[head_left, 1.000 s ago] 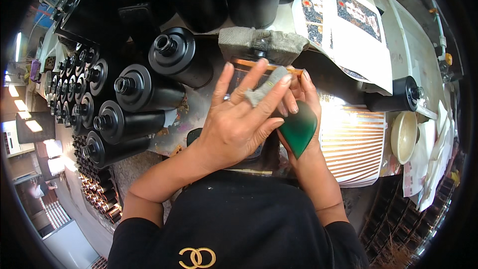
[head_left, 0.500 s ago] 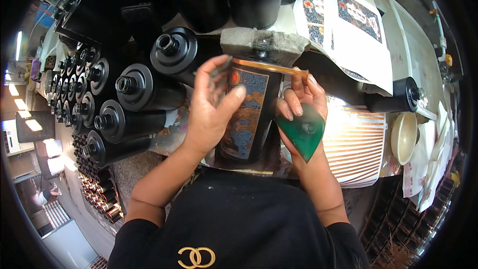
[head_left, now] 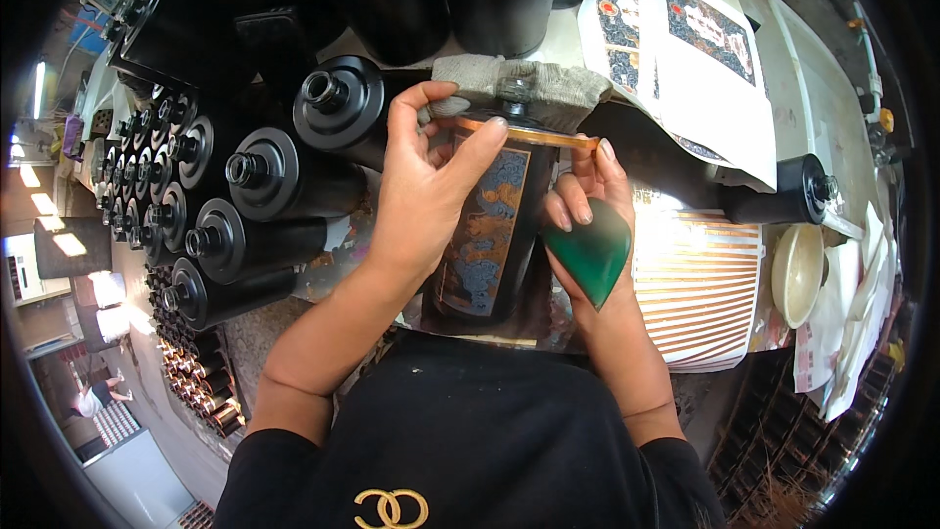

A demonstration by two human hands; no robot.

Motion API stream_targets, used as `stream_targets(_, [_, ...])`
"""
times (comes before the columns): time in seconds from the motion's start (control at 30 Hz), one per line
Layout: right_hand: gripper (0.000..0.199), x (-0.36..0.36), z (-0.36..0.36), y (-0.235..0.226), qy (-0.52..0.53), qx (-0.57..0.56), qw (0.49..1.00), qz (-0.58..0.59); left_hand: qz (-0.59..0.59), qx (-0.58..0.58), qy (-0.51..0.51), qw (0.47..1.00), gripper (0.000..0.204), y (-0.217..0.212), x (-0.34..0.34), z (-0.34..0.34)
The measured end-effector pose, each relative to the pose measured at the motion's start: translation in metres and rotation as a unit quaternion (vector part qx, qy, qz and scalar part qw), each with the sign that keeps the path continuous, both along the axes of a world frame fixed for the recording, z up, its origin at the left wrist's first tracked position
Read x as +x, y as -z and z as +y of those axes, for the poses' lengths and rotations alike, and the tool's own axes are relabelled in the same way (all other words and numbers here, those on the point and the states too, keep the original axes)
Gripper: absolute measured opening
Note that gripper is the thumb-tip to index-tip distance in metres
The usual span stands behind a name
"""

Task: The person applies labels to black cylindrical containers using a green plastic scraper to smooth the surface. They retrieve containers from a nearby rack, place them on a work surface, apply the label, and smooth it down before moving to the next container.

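A black bottle (head_left: 529,225) with a blue-and-gold patterned label (head_left: 490,225) lies before me, its clear neck pointing away. Across its shoulder runs a thin gold strip (head_left: 548,138), whose right end sticks out past the bottle. My left hand (head_left: 431,171) is closed about the strip's left part, thumb pressing on it and fingers curled at the bottle's far left side. Between the fingertips of my right hand (head_left: 592,186) is the strip's free end. That same hand also holds a green, pointed, heart-shaped scraper (head_left: 594,260) against its palm.
A grey folded cloth (head_left: 568,88) lies under the bottle's neck. Several black bottles (head_left: 264,171) lie at the left. Printed label sheets (head_left: 705,69) are at the far right, above a sheet of gold strips (head_left: 695,284). A pale bowl (head_left: 798,274) and another black bottle (head_left: 783,191) sit farther right.
My left hand has moved up and right, and its thumb now rests on the gold strip. The right hand keeps the strip's end and the scraper, having shifted only slightly.
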State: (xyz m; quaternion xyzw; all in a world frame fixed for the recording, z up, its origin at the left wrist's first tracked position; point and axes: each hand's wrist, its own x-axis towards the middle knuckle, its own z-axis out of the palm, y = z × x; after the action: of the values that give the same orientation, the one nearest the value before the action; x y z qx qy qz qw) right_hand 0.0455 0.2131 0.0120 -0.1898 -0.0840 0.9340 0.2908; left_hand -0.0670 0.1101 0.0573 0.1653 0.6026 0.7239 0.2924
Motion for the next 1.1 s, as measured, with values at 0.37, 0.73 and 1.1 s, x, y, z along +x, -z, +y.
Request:
stream_targets(0.37, [0.02,-0.001,0.001,0.009,-0.025,-0.033,0.999,0.033,0.666,-0.218,0.136,0.7,0.044,-0.017,0.012,-0.023])
stream_targets(0.73, [0.013,0.002,0.005,-0.007,0.039,0.033,0.998,-0.041,0.287,-0.149,0.069,0.944,0.025,-0.01,-0.021,-0.012])
stream_targets(1.1, [0.007,0.002,0.006,-0.016,0.056,0.073,0.994,-0.064,0.148,-0.069,0.065,0.985,0.019,-0.004,-0.021,-0.002])
